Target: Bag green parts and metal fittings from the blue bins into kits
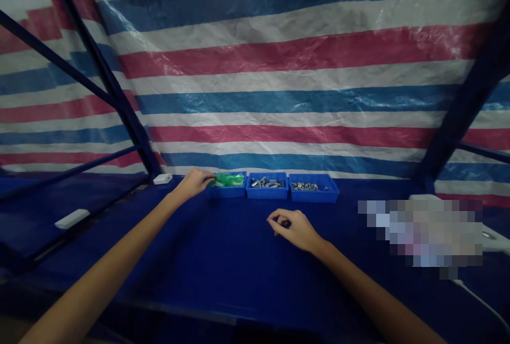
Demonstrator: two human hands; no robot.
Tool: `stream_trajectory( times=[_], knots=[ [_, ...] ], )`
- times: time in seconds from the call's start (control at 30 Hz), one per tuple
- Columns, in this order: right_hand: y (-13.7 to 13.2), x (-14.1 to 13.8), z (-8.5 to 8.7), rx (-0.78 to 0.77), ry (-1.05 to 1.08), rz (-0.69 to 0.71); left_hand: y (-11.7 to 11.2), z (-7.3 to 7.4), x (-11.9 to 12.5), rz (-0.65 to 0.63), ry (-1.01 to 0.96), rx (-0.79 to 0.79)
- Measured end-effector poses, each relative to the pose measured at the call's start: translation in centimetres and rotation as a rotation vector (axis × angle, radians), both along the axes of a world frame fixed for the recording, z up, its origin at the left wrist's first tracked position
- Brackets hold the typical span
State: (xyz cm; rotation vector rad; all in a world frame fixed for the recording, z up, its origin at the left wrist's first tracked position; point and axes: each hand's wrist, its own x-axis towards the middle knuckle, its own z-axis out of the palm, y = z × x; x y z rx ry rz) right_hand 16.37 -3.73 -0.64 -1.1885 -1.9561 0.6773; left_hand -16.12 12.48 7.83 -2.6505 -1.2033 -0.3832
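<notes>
My left hand reaches to the left end of a blue bin that holds green plastic pieces or bags. Its fingers are drawn together at the green material; what lies between them is too small to tell. Over the middle of the table, my right hand is in a pinch, thumb and index tips together and the other fingers curled. Whether something small sits in that pinch cannot be made out. A second blue bin holds grey metal parts, and a third blue bin holds small shiny metal pieces.
The three bins stand in a row at the back of the dark blue table. A white box lies at the back left, a white bar farther left. A blurred-out patch and a white cable are right. Striped sheeting hangs behind.
</notes>
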Motion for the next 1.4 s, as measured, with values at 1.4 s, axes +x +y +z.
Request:
stream_trajectory(
  times=[1.4],
  knots=[
    [0.3, 0.3, 0.3, -0.035, 0.029, -0.017, -3.8, -6.0, 7.4, 0.163, 0.030, 0.247]
  ],
)
